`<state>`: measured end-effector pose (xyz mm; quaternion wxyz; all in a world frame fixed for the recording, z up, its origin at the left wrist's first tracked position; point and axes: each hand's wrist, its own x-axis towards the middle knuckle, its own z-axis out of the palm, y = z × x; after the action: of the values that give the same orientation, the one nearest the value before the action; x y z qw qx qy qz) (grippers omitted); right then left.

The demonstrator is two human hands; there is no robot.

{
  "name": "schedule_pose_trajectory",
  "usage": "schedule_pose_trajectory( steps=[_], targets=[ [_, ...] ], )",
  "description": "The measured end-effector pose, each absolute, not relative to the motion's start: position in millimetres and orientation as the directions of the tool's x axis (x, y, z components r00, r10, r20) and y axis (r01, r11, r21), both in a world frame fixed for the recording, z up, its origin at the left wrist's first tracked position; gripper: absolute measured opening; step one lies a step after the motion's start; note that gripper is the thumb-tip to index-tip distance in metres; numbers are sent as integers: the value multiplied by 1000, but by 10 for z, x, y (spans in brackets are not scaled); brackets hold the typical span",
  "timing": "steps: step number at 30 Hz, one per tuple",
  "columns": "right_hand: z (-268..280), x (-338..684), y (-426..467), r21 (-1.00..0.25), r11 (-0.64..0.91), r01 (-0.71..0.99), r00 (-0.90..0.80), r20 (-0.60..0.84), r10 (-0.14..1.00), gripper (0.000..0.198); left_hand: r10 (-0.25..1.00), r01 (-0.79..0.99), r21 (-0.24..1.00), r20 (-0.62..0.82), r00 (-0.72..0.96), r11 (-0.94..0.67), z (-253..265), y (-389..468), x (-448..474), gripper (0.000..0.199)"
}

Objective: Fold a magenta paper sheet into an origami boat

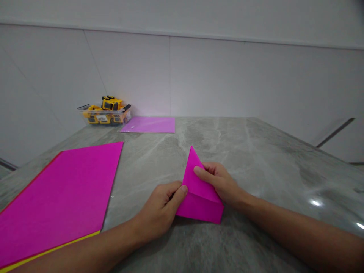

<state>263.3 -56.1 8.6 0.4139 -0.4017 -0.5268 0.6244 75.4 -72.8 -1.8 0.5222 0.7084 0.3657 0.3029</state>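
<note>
A folded sheet of magenta paper (203, 206) is held up just over the table, its pointed end away from me and a crease running across its lower part. My left hand (163, 206) pinches its left edge near that crease, thumb on top. On the right side, my right hand (217, 180) grips the upper part, the thumb lying flat on the paper and the fingers curled behind it. The paper hides some of the fingertips of both hands.
To the left lies a stack of coloured paper (65, 189), magenta on top with yellow and red edges showing. Farther back are a lilac paper pack (153, 124) and a clear plastic box (106, 118) of yellow toy trucks (111, 104). The grey marbled table (270, 159) meets a white wall.
</note>
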Motion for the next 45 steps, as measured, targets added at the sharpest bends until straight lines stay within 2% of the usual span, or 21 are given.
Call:
schedule_pose_trajectory(
  steps=[3,12,20,26,33,41,45],
  targets=[
    [60,2651,-546,-972,-197,-131,-378,-135,916,44,834,179,968,48,550,-174,-17,-728,745,41],
    [30,2635,-588,-961,-208,-185,-324,-140,936,42,815,112,984,48,577,-137,-15,-734,731,41],
    [44,2555,-702,-977,-144,-158,-308,-90,947,44,798,141,990,-62,599,-29,16,-728,755,46],
    [5,2615,-697,-992,-68,-105,-420,-18,908,55,677,98,992,-129,724,85,-4,-751,694,49],
    [-27,2659,-701,-994,-20,-108,-469,33,882,59,612,84,996,-89,786,37,15,-743,658,54],
    [-38,2699,-701,-997,-46,-69,-503,-5,864,67,586,98,993,-121,801,70,12,-746,613,56],
    [-24,2698,-715,-999,-5,-54,-522,24,853,67,569,111,991,-132,811,72,35,-742,607,57]
  ],
)
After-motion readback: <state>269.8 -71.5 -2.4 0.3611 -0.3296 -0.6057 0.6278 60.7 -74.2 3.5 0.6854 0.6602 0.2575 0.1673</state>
